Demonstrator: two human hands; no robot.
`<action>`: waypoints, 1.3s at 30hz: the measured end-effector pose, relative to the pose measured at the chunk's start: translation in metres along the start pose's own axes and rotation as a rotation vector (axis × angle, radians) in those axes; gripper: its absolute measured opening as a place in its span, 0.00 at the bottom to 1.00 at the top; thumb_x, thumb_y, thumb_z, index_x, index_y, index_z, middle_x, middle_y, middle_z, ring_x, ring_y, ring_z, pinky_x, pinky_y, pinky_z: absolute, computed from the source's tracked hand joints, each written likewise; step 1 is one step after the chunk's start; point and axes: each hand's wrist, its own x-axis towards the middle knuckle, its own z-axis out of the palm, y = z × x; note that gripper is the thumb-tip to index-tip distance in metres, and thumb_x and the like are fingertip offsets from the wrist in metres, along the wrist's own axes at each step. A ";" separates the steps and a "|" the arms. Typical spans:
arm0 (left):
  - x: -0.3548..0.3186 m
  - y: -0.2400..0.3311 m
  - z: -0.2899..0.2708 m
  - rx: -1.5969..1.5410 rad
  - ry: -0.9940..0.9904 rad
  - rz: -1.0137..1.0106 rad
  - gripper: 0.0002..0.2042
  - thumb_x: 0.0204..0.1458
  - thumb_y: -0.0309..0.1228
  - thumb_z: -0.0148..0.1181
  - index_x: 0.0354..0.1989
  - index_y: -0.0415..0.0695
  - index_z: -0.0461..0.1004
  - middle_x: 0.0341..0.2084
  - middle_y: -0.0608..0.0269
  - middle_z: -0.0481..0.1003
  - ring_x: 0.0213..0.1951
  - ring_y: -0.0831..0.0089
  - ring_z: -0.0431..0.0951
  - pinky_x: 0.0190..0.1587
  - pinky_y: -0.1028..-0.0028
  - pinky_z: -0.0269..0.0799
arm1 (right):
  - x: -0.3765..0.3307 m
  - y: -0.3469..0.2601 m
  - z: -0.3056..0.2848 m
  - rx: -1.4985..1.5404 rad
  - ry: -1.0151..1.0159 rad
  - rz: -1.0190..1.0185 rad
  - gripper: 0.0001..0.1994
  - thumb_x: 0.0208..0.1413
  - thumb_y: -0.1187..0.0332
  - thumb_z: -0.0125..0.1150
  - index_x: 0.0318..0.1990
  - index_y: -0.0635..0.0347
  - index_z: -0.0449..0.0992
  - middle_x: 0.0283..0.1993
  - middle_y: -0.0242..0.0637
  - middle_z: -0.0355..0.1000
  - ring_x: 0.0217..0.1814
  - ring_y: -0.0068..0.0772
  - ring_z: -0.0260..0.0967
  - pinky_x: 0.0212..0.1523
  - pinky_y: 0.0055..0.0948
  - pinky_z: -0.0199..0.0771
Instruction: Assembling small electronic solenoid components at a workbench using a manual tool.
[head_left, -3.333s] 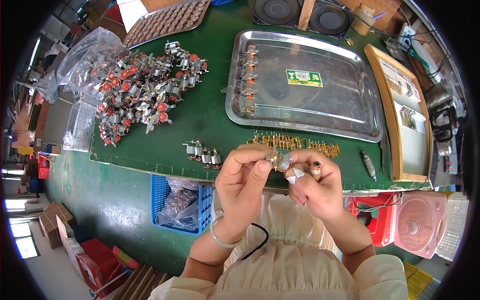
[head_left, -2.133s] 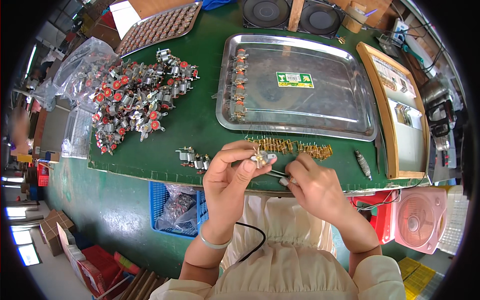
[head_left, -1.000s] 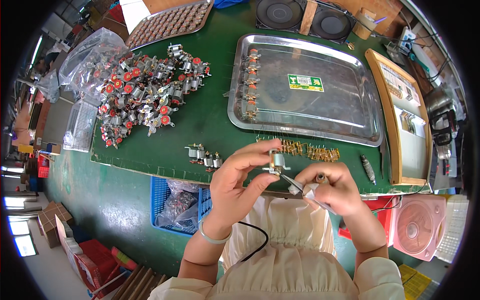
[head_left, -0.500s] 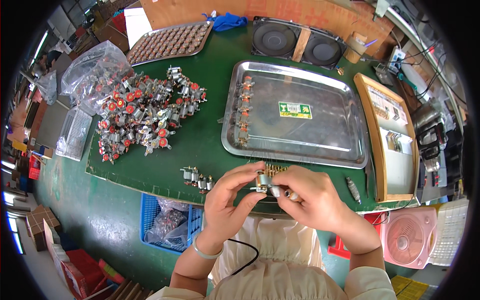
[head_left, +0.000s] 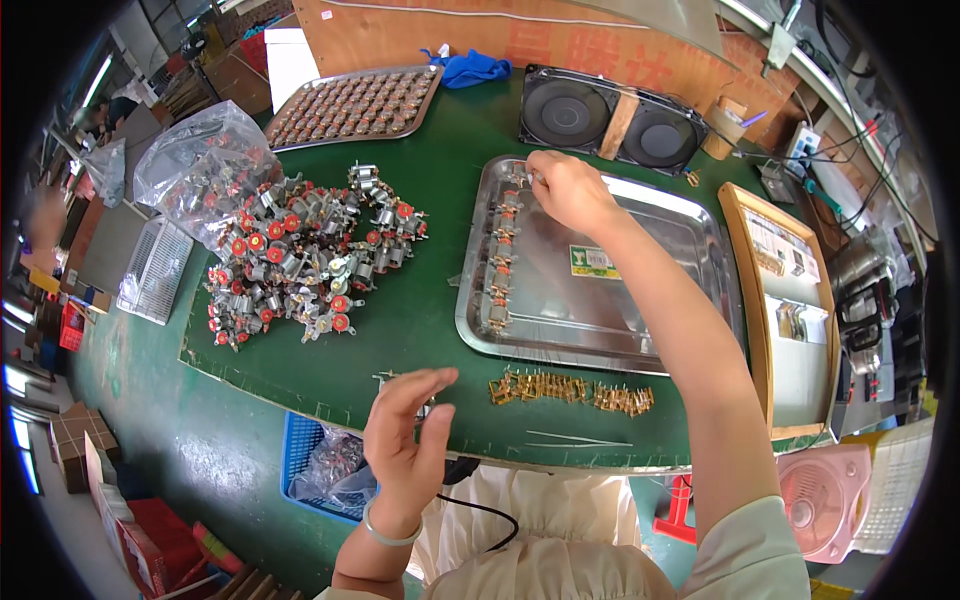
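My right hand (head_left: 575, 192) reaches over the far left corner of the metal tray (head_left: 640, 345). Its fingers are closed on a small motor (head_left: 520, 180), largely covered by the fingertips. It lies at the far end of a row of small motors (head_left: 500, 265) along the tray's left side. My left hand (head_left: 408, 430) is raised at the bench's near edge, thumb and fingers apart, holding nothing. Behind it, small metal parts are mostly hidden. Several brass terminal pieces (head_left: 540, 386) lie in a line before the tray, with thin wires (head_left: 575, 440) nearer me.
A heap of small motors (head_left: 290, 250) and a clear plastic bag (head_left: 205, 165) fill the left side. Behind stand a tray full of parts (head_left: 350, 108) and two black fans (head_left: 565, 110). A wooden-framed box (head_left: 750, 300) borders the right; a blue basket (head_left: 300, 470) sits below.
My right hand has moved from near my left hand to the tray's far left corner, carrying the motor. The tan-handled tool has left it. My left hand has let go and shifted left.
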 end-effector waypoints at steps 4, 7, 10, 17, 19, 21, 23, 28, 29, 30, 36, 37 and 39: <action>0.008 0.008 -0.022 0.368 -0.011 0.072 0.10 0.43 0.16 0.54 0.36 0.35 0.69 0.34 0.53 0.73 0.39 0.61 0.73 0.46 0.66 0.66 | 0.013 0.003 0.013 -0.074 -0.119 0.016 0.09 0.44 0.74 0.51 0.35 0.60 0.71 0.36 0.42 0.70 0.39 0.45 0.68 0.38 0.39 0.67; 0.021 0.021 -0.032 0.671 -0.206 0.198 0.13 0.41 0.18 0.57 0.38 0.37 0.70 0.39 0.53 0.71 0.43 0.58 0.71 0.49 0.63 0.63 | 0.015 0.005 0.009 -0.055 -0.170 0.049 0.09 0.43 0.73 0.52 0.35 0.61 0.72 0.34 0.43 0.71 0.38 0.45 0.69 0.38 0.38 0.68; 0.030 0.036 -0.029 1.132 -0.412 0.063 0.16 0.40 0.23 0.59 0.41 0.39 0.70 0.43 0.54 0.69 0.47 0.55 0.67 0.50 0.61 0.61 | 0.012 0.004 -0.009 0.013 -0.158 0.050 0.09 0.43 0.72 0.51 0.33 0.61 0.73 0.33 0.47 0.71 0.38 0.48 0.69 0.40 0.40 0.68; 0.025 0.011 -0.034 0.888 -0.539 -0.020 0.20 0.38 0.29 0.62 0.43 0.42 0.70 0.43 0.54 0.67 0.47 0.53 0.64 0.50 0.61 0.60 | -0.030 -0.077 -0.056 0.293 -0.453 -0.023 0.10 0.43 0.68 0.54 0.32 0.62 0.73 0.29 0.47 0.72 0.34 0.46 0.70 0.35 0.38 0.70; 0.023 0.007 -0.033 0.847 -0.506 0.048 0.20 0.38 0.29 0.62 0.44 0.42 0.69 0.44 0.54 0.66 0.49 0.53 0.63 0.52 0.60 0.59 | -0.054 -0.108 -0.059 0.325 -0.567 -0.183 0.10 0.43 0.66 0.56 0.31 0.63 0.71 0.28 0.46 0.71 0.33 0.45 0.70 0.33 0.38 0.70; 0.021 0.003 -0.033 0.835 -0.483 0.056 0.21 0.38 0.29 0.62 0.44 0.42 0.69 0.45 0.54 0.66 0.50 0.52 0.63 0.53 0.60 0.58 | -0.080 -0.134 -0.062 0.266 -0.634 -0.259 0.15 0.43 0.62 0.59 0.34 0.63 0.69 0.28 0.43 0.68 0.31 0.44 0.69 0.29 0.37 0.69; 0.020 0.002 -0.035 0.834 -0.478 0.088 0.19 0.39 0.27 0.60 0.44 0.43 0.68 0.47 0.55 0.66 0.54 0.52 0.60 0.55 0.56 0.54 | -0.098 -0.155 -0.061 0.127 -0.612 -0.303 0.21 0.41 0.58 0.62 0.38 0.63 0.66 0.27 0.40 0.66 0.28 0.41 0.69 0.27 0.34 0.69; 0.017 0.002 -0.037 0.815 -0.466 0.096 0.17 0.39 0.24 0.56 0.42 0.43 0.68 0.46 0.57 0.66 0.54 0.56 0.61 0.57 0.54 0.51 | -0.114 -0.168 -0.029 -0.069 -0.432 -0.405 0.15 0.39 0.62 0.62 0.28 0.66 0.69 0.24 0.39 0.65 0.22 0.37 0.68 0.21 0.31 0.68; 0.017 0.001 -0.039 0.812 -0.470 0.106 0.17 0.39 0.24 0.56 0.42 0.43 0.68 0.46 0.57 0.66 0.55 0.56 0.61 0.57 0.54 0.51 | -0.114 -0.171 -0.028 -0.084 -0.430 -0.430 0.14 0.39 0.63 0.61 0.26 0.66 0.69 0.23 0.39 0.65 0.21 0.38 0.68 0.21 0.31 0.68; 0.016 0.001 -0.041 0.807 -0.476 0.117 0.17 0.39 0.24 0.56 0.41 0.43 0.68 0.46 0.57 0.66 0.55 0.56 0.61 0.57 0.54 0.51 | -0.114 -0.175 -0.027 -0.100 -0.427 -0.454 0.12 0.38 0.64 0.60 0.25 0.66 0.70 0.22 0.39 0.65 0.21 0.38 0.68 0.21 0.31 0.69; 0.017 0.005 -0.041 0.861 -0.484 0.088 0.14 0.41 0.25 0.54 0.39 0.43 0.68 0.46 0.58 0.68 0.55 0.55 0.60 0.58 0.52 0.48 | -0.082 -0.175 -0.031 -0.020 -0.571 -0.512 0.09 0.33 0.63 0.59 0.14 0.60 0.73 0.17 0.41 0.69 0.22 0.41 0.69 0.23 0.35 0.69; 0.018 0.007 -0.040 0.880 -0.503 0.076 0.13 0.41 0.25 0.54 0.39 0.42 0.68 0.46 0.57 0.68 0.55 0.55 0.60 0.58 0.52 0.48 | -0.077 -0.174 -0.035 -0.010 -0.601 -0.521 0.10 0.32 0.62 0.60 0.14 0.59 0.73 0.16 0.41 0.68 0.21 0.41 0.69 0.23 0.35 0.69; 0.021 0.009 -0.040 0.903 -0.525 0.076 0.12 0.42 0.25 0.54 0.38 0.42 0.68 0.46 0.57 0.68 0.55 0.55 0.60 0.58 0.52 0.48 | -0.072 -0.173 -0.037 0.034 -0.636 -0.532 0.10 0.29 0.62 0.60 0.13 0.59 0.73 0.13 0.41 0.66 0.20 0.43 0.67 0.22 0.35 0.67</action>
